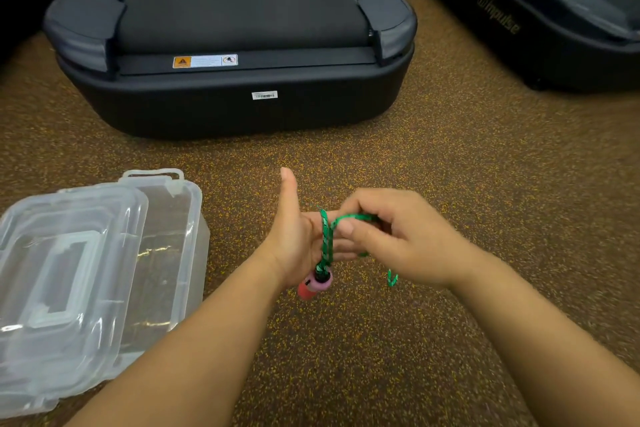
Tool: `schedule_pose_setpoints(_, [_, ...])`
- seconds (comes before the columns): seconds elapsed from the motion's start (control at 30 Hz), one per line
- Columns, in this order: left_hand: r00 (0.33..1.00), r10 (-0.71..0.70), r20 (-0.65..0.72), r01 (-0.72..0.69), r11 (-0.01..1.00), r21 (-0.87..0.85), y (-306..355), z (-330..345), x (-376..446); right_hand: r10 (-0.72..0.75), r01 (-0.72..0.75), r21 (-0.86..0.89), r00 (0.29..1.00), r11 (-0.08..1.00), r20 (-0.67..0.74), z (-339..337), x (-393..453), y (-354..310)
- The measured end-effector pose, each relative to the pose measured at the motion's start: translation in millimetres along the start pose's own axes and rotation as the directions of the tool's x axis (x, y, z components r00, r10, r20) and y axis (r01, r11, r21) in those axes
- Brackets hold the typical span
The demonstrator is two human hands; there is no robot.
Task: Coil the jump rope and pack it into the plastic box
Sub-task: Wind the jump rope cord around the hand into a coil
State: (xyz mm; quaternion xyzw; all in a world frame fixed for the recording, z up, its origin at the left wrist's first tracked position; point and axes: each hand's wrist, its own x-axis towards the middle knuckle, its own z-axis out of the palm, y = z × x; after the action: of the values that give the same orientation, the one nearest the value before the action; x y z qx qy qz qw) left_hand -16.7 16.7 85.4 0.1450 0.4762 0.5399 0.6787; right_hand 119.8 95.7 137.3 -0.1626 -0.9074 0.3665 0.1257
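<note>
while we're winding the green jump rope (326,239) around our left hand (294,239), it's sitting just right of the plastic box (173,253), up off the speckled floor (450,156). the left hand is being held flat with the thumb sticking up and the fingers straight, acting as the spool, so it's not really clenching anything, the rope is just lying across the palm. our right hand (398,239) is curling its fingers round the rope and pinching it, feeding a loop over.

handling-wise, we're judging this cord as light, thin and floppy. it's bending wherever it wants, so loops are probably going to slide off straight fingers if the tension drops. the pink handle (314,284) is hanging below the left palm and looks like the only stiff, heavier bit, so it's likely swinging about. we'd say the best place to hold is the cord close to the spool hand, then the whole bundle across its middle when it's coming off.

the box is sitting open, with its clear lid (62,270) lying on its left part, overlapping the opening, so that may be getting in the way at packing time.

stuff we're not seeing well: the right hand is blurry, and it's covering the left fingertips, so we can't tell how many wraps are on. a short bit of rope is poking out below the right hand, but where the rest goes and where the second handle is, no idea. the black treadmill (232,45) beyond the box is cut off at the top.
</note>
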Motion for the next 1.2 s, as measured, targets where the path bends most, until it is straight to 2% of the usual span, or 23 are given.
schedule_pose_setpoints(0.17, [0.993, -0.078, 0.088, 0.066, 0.989, 0.132, -1.4, 2.0, 0.0, 0.014, -0.02, -0.083, 0.997, 0.996, -0.071, -8.2, 21.0, 10.7])
schedule_pose_setpoints(0.4, [0.97, -0.174, 0.173, 0.117, 0.949, 0.294, -0.5, -10.1, -5.6, 0.095, -0.119, -0.081, 0.962, 0.99, -0.257, -9.7, 21.0, 34.5])
schedule_pose_setpoints(0.6, [0.887, -0.256, 0.384, 0.175, 0.957, 0.232, -1.0, -5.3, -5.8, 0.205, -0.159, 0.198, 0.95, 0.967, -0.237, 12.5, 24.1, 47.1])
schedule_pose_setpoints(0.77, [0.86, -0.203, 0.467, 0.188, 0.979, 0.08, 4.4, -2.7, -5.6, 0.303, -0.237, 0.36, 0.943, 0.902, -0.14, 29.7, 15.5, 60.6])
schedule_pose_setpoints(0.87, [0.898, -0.101, 0.429, 0.141, 0.988, -0.061, 6.6, -5.2, -6.5, 0.342, -0.273, 0.459, 0.937, 0.845, -0.071, 40.3, 2.1, 65.0])
schedule_pose_setpoints(0.93, [0.931, -0.025, 0.363, 0.083, 0.986, -0.143, 7.6, -7.4, -6.8, 0.37, -0.314, 0.449, 0.928, 0.837, -0.042, 49.0, -4.6, 69.0])
schedule_pose_setpoints(1.03, [0.967, 0.085, 0.239, -0.024, 0.968, -0.249, 9.2, -9.2, -4.8, 0.367, -0.34, 0.286, 0.929, 0.896, -0.044, 60.5, -12.9, 72.1])
schedule_pose_setpoints(1.13, [0.975, 0.172, 0.139, -0.114, 0.93, -0.349, 10.4, -8.8, -3.3, 0.345, -0.339, 0.192, 0.939, 0.921, 0.004, 64.1, -19.6, 67.6])
schedule_pose_setpoints(1.2, [0.973, 0.212, 0.086, -0.163, 0.906, -0.391, 11.6, -9.0, -2.8, 0.322, -0.323, 0.027, 0.946, 0.946, 0.046, 58.6, -24.3, 63.1])
